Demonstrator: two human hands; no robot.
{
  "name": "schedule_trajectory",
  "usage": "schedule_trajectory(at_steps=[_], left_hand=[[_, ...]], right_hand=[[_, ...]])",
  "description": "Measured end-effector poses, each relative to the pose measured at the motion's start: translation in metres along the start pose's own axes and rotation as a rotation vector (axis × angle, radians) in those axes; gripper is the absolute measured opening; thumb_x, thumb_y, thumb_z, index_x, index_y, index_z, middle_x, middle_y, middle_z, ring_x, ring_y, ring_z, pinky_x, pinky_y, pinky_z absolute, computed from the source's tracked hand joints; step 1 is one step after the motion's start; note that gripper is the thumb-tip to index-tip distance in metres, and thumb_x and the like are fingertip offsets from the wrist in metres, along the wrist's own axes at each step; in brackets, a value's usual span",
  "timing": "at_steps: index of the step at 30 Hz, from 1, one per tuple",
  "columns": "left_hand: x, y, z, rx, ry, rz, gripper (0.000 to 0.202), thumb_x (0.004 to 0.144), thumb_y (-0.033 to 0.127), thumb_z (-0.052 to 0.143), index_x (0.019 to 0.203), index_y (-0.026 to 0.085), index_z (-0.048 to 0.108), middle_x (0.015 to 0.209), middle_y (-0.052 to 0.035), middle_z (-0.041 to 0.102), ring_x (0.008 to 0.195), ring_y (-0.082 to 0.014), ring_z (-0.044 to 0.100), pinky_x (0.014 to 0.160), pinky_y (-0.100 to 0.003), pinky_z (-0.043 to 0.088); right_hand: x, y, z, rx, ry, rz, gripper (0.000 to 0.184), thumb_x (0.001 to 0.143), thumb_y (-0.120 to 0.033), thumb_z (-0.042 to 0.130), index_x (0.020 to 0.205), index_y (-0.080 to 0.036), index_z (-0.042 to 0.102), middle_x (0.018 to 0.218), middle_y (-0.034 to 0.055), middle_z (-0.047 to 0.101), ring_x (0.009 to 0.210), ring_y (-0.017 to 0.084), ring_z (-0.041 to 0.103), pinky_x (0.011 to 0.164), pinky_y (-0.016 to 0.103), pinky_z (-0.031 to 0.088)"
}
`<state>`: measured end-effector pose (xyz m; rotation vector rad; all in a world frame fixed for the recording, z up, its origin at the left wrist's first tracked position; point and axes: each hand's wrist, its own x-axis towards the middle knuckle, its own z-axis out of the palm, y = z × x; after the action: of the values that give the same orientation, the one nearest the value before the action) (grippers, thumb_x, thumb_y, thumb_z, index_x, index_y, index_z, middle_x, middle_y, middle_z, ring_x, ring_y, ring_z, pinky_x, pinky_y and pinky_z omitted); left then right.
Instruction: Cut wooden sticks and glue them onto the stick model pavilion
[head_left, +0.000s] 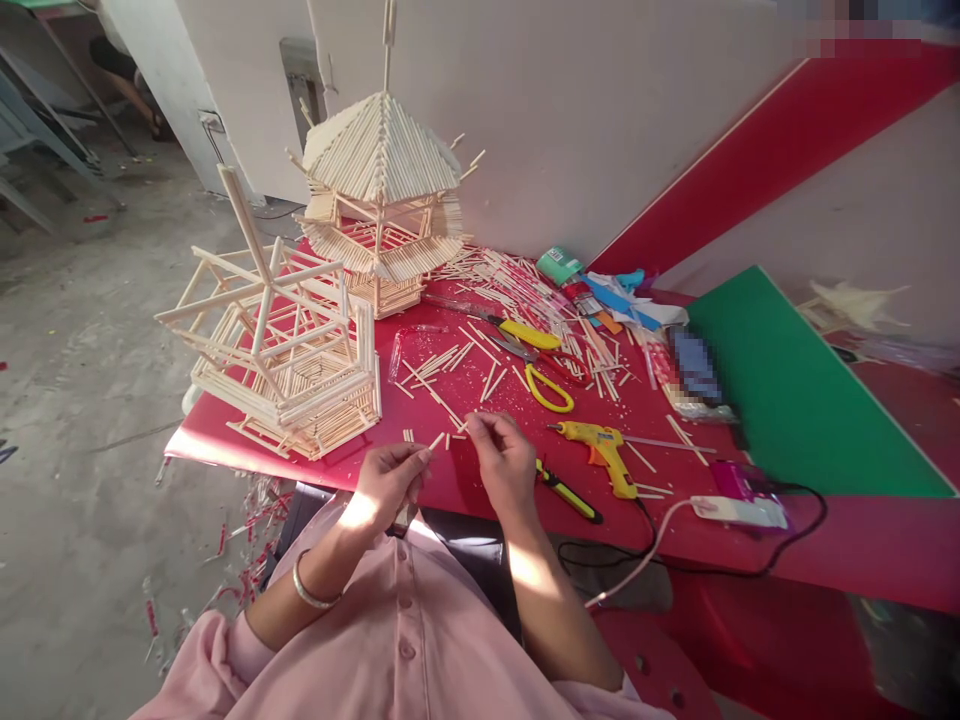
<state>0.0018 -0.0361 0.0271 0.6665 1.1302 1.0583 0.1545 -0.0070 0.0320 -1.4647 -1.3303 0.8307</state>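
Observation:
My left hand pinches a short wooden stick between thumb and forefinger, over the near edge of the red table. A little to its right, my right hand is closed in a pinch by the end of a thin stick; I cannot make out exactly what its fingertips hold. Several cut stick pieces lie between the hands. At left stands an open hexagonal stick frame with an upright post. Behind it rises a stick pavilion with a closed, pointed roof.
A yellow glue gun, a yellow-black cutter knife and yellow-handled scissors lie to the right. Loose sticks cover the back. A power strip with cables sits near the front edge, beside a green board.

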Motion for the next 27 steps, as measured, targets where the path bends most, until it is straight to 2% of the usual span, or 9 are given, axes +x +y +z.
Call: schedule_trajectory(at_steps=[2,4,7,11,15,18,22,24,27], left_hand=[[0.000,-0.003,-0.001,-0.029,0.016,0.018,0.038,0.068,0.049,0.076,0.063,0.013,0.065,0.045,0.0028,0.054,0.031,-0.0034,0.037,0.031,-0.017,0.022],[0.001,-0.003,-0.001,-0.042,0.030,0.026,0.038,0.068,0.049,0.076,0.063,0.013,0.064,0.046,0.0027,0.055,0.031,-0.0034,0.037,0.031,-0.017,0.023],[0.001,-0.002,0.000,-0.056,0.048,0.028,0.040,0.065,0.051,0.077,0.064,0.013,0.064,0.048,0.0022,0.057,0.031,-0.0033,0.038,0.031,-0.017,0.024],[0.003,-0.002,0.001,-0.073,0.068,0.035,0.041,0.064,0.052,0.078,0.065,0.013,0.065,0.048,0.0029,0.057,0.032,-0.0034,0.037,0.032,-0.018,0.025],[0.005,-0.004,0.005,-0.045,0.038,0.047,0.041,0.066,0.053,0.077,0.068,0.013,0.067,0.043,0.0053,0.050,0.032,-0.0042,0.036,0.032,-0.018,0.024],[0.007,0.000,0.011,0.016,0.015,0.093,0.042,0.068,0.055,0.075,0.071,0.013,0.069,0.041,0.0064,0.047,0.033,-0.0050,0.037,0.034,-0.018,0.027],[0.014,0.014,0.021,0.202,-0.047,0.184,0.043,0.076,0.055,0.068,0.071,0.013,0.070,0.043,0.0046,0.049,0.036,-0.0068,0.041,0.037,-0.019,0.031],[0.019,0.018,0.024,0.322,-0.040,0.291,0.039,0.081,0.052,0.064,0.077,0.014,0.072,0.051,0.0021,0.056,0.041,-0.0087,0.047,0.041,-0.020,0.035],[0.029,0.016,0.024,0.476,0.036,0.523,0.031,0.087,0.043,0.059,0.081,0.016,0.073,0.064,-0.0011,0.065,0.056,-0.0126,0.059,0.053,-0.022,0.046]], right_hand=[[0.001,0.002,-0.003,-0.248,-0.119,-0.139,0.022,0.087,-0.039,0.061,0.081,-0.021,0.071,0.079,0.0037,0.065,0.076,0.018,0.060,0.072,0.030,0.045],[-0.002,0.005,-0.002,-0.401,-0.211,-0.186,0.022,0.089,-0.036,0.058,0.083,-0.022,0.073,0.080,0.0049,0.067,0.077,0.019,0.062,0.073,0.031,0.047],[-0.008,0.010,0.002,-0.480,-0.221,-0.190,0.024,0.092,-0.035,0.055,0.095,-0.022,0.075,0.088,0.0066,0.070,0.082,0.021,0.065,0.076,0.031,0.048],[-0.011,0.005,0.002,-0.392,-0.191,-0.193,0.029,0.094,-0.038,0.052,0.105,-0.022,0.073,0.095,0.0078,0.071,0.089,0.021,0.066,0.081,0.032,0.049],[-0.012,-0.006,0.001,-0.113,-0.281,-0.138,0.027,0.095,-0.040,0.052,0.093,-0.023,0.074,0.090,0.0047,0.070,0.087,0.018,0.065,0.079,0.028,0.050],[-0.008,-0.013,-0.001,-0.037,-0.243,-0.090,0.025,0.090,-0.041,0.059,0.082,-0.021,0.072,0.081,0.0031,0.069,0.080,0.017,0.064,0.073,0.026,0.049],[0.018,-0.023,-0.017,-0.080,-0.263,-0.043,0.031,0.088,-0.045,0.056,0.077,-0.020,0.070,0.074,0.0020,0.070,0.069,0.016,0.064,0.065,0.025,0.047],[0.042,-0.027,-0.026,-0.261,-0.329,-0.030,0.033,0.091,-0.045,0.051,0.080,-0.020,0.069,0.070,0.0007,0.070,0.063,0.015,0.063,0.061,0.023,0.046],[0.082,-0.026,-0.029,-0.614,-0.419,-0.032,0.028,0.089,-0.035,0.052,0.075,-0.020,0.070,0.065,0.0003,0.070,0.063,0.014,0.064,0.059,0.022,0.042]])
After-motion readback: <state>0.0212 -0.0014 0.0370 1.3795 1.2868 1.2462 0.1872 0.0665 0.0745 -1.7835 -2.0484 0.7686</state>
